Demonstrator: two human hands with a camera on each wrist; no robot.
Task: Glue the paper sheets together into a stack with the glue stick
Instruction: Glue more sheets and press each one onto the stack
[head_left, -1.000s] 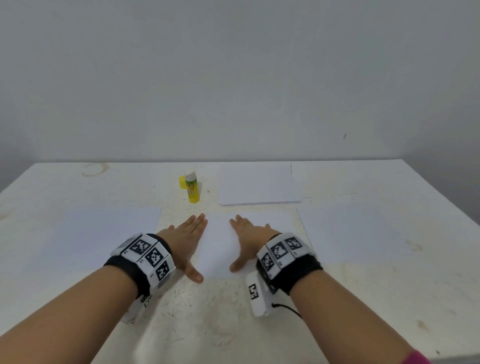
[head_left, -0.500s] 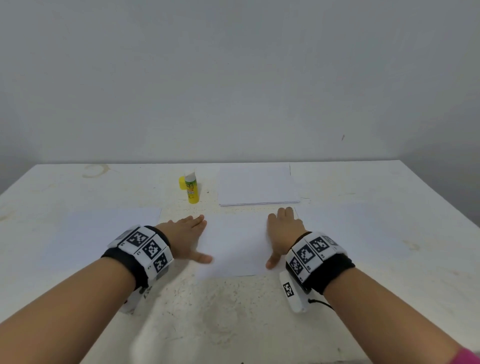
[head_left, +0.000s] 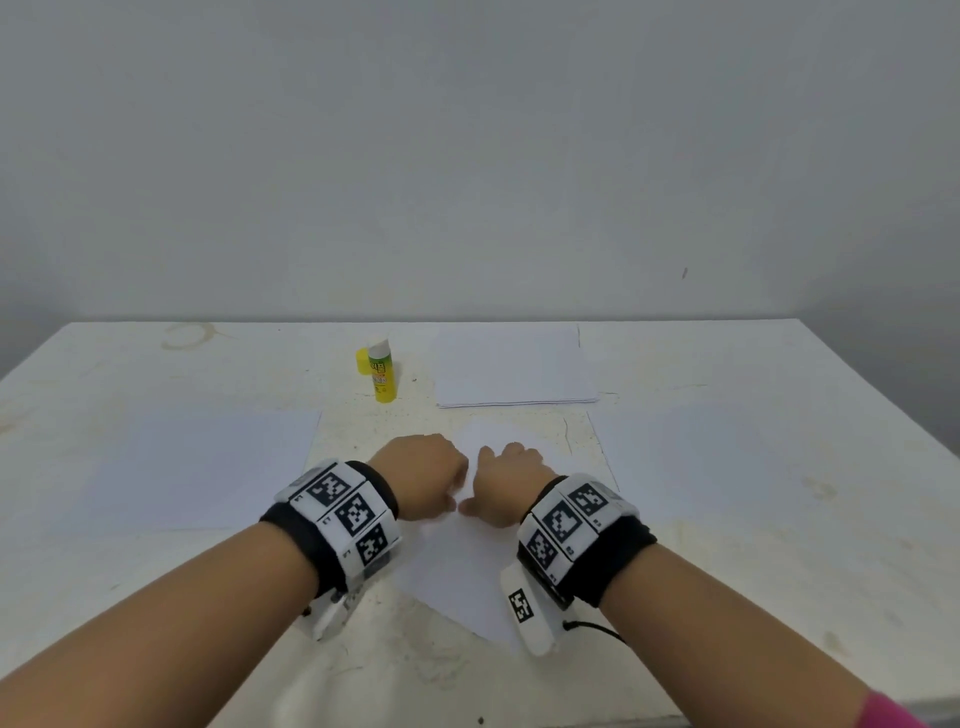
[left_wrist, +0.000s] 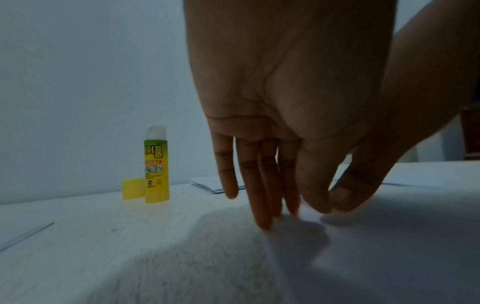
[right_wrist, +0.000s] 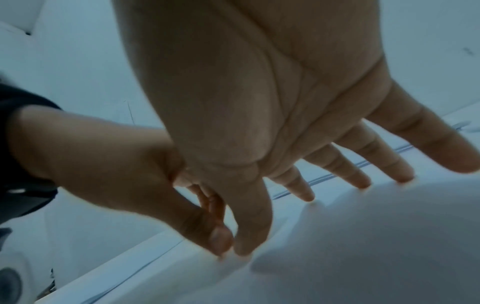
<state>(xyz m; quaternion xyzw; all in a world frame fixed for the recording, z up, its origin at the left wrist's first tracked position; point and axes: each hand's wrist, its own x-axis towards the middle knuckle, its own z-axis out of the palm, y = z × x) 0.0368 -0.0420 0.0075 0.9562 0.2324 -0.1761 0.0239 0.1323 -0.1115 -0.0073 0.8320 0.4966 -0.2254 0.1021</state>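
Observation:
The middle white sheet (head_left: 467, 571) lies turned cornerwise on the table (head_left: 156, 597). Both hands stand on its far half, close together. My left hand (head_left: 421, 478) points its straight fingers (left_wrist: 262, 205) down, tips touching the sheet (left_wrist: 389, 246) at its left edge. My right hand (head_left: 506, 486) spreads straight fingers (right_wrist: 358, 174) whose tips press the sheet (right_wrist: 363, 257). The two thumbs touch side by side on the paper. The uncapped yellow-green glue stick (head_left: 382, 374) (left_wrist: 156, 168) stands upright beyond the hands, its yellow cap (head_left: 361, 361) (left_wrist: 133, 188) beside it.
A stack of white sheets (head_left: 514, 369) (left_wrist: 207, 184) lies at the back, right of the glue stick. Single sheets lie flat at the left (head_left: 197, 467) and the right (head_left: 727, 457). A grey wall closes the far table edge.
Both hands have come together from the sheet's sides to its middle, fingers now tipped downward. The middle sheet has turned from square-on to cornerwise.

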